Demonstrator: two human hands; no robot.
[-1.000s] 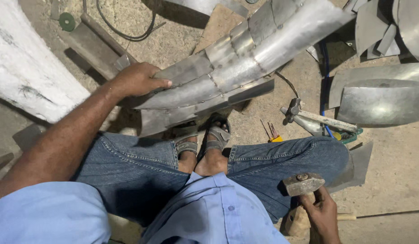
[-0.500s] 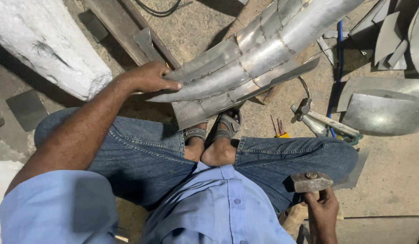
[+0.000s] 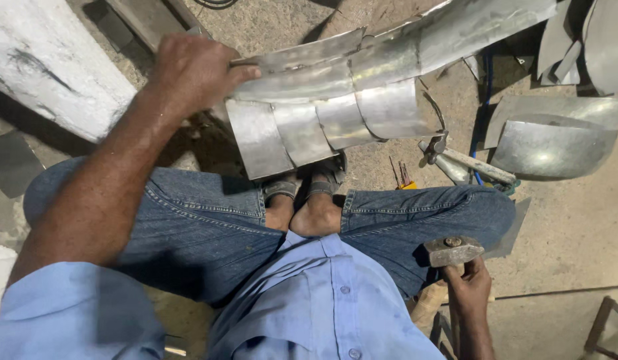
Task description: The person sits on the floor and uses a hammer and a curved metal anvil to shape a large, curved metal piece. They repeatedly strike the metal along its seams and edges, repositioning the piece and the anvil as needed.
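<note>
The left hand (image 3: 192, 70) is curled over the near end of a long curved sheet-metal piece (image 3: 362, 80), fingers clamped on its top edge, holding it tilted above the sandalled feet (image 3: 305, 200). Overlapping metal flaps hang from the piece just above those feet. The right hand (image 3: 469, 287) is wrapped tight around the handle of a hammer (image 3: 452, 252), beside the right knee. Another hammer (image 3: 455, 157) lies on the ground below the piece's far part.
</note>
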